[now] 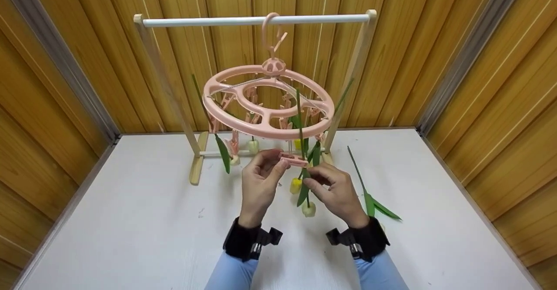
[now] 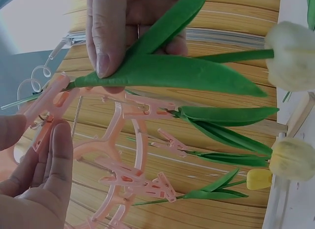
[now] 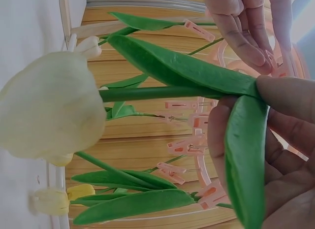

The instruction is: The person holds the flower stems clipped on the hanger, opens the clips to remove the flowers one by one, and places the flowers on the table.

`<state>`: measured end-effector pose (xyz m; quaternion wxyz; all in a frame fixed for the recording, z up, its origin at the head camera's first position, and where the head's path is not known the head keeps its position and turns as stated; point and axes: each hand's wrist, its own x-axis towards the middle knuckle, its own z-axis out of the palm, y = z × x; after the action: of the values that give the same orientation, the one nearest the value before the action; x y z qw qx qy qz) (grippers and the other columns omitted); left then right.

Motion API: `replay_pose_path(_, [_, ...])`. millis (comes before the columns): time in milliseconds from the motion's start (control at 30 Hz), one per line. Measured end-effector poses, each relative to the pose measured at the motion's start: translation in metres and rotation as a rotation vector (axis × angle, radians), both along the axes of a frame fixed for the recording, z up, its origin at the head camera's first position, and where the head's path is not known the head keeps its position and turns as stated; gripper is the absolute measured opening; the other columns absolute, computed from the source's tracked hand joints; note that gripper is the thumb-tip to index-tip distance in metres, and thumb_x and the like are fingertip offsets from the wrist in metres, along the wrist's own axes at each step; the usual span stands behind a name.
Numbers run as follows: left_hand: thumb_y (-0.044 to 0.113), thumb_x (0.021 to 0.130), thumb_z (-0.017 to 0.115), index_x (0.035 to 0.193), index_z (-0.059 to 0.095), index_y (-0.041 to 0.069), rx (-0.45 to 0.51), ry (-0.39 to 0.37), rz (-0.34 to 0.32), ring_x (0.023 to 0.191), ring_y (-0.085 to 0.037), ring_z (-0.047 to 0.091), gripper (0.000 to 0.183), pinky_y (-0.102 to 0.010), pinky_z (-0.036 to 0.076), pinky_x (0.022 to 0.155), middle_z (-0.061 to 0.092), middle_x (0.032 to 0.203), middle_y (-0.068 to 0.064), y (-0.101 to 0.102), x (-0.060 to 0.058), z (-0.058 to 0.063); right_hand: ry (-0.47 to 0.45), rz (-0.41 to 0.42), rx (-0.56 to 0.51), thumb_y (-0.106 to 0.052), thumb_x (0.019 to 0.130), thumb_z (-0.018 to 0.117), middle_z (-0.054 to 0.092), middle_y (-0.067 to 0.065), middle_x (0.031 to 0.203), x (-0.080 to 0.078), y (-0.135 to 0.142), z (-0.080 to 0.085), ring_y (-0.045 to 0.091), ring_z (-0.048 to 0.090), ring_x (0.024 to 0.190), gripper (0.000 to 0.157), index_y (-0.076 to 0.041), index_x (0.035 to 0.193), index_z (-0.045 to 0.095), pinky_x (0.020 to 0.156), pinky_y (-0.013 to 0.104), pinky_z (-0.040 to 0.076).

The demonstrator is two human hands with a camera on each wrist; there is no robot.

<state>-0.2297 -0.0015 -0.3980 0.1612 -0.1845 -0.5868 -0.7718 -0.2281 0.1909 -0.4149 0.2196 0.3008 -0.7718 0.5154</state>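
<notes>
In the head view my left hand (image 1: 258, 185) pinches a pink clothespin (image 1: 293, 160) below the front of a round pink drying hanger (image 1: 269, 129). My right hand (image 1: 338, 189) pinches an upside-down artificial tulip by its green stem where the leaves (image 3: 197, 66) branch off; its pale blossom (image 1: 308, 209) hangs below. The clothespin's jaws lie at the stem just above my right fingers, as the left wrist view shows. Other tulips hang head down from the hanger's clips, among them a yellow one (image 1: 296, 185) close behind the held tulip.
The hanger's hook (image 1: 270, 29) hangs on the white bar (image 1: 209, 21) of a wooden stand (image 1: 161, 77). On the white table (image 1: 143, 238), right of my right hand, lies a loose green stem with leaves (image 1: 370, 203), its lower end hidden by the wrist. Wood-patterned walls (image 1: 491, 120) enclose the table.
</notes>
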Motion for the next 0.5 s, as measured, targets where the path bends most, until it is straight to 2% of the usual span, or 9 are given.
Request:
replay_pose_path(200, [-0.001, 0.095, 0.071, 0.121, 0.066, -0.009, -0.017, -0.023, 0.022, 0.101, -0.020, 0.071, 0.027, -0.036, 0.058, 0.092, 0.071, 0.112, -0.020, 0.0002, 0.0016, -0.0006, -0.019, -0.005, 0.012, 0.002, 0.092, 0.074, 0.072, 0.006, 0.091, 0.0015, 0.0019, 0.0000, 0.011, 0.066, 0.081, 0.011, -0.004, 0.101, 0.076, 0.072, 0.021, 0.056])
replay_pose_path(500, [-0.001, 0.094, 0.072, 0.119, 0.067, -0.008, -0.016, -0.023, 0.042, 0.098, -0.019, 0.071, 0.026, -0.033, 0.059, 0.089, 0.071, 0.110, -0.019, 0.0007, -0.0002, -0.0008, -0.029, -0.011, 0.039, 0.001, 0.092, 0.074, 0.072, 0.004, 0.092, -0.0005, 0.0058, 0.0005, 0.010, 0.066, 0.081, 0.012, -0.004, 0.103, 0.077, 0.071, 0.021, 0.055])
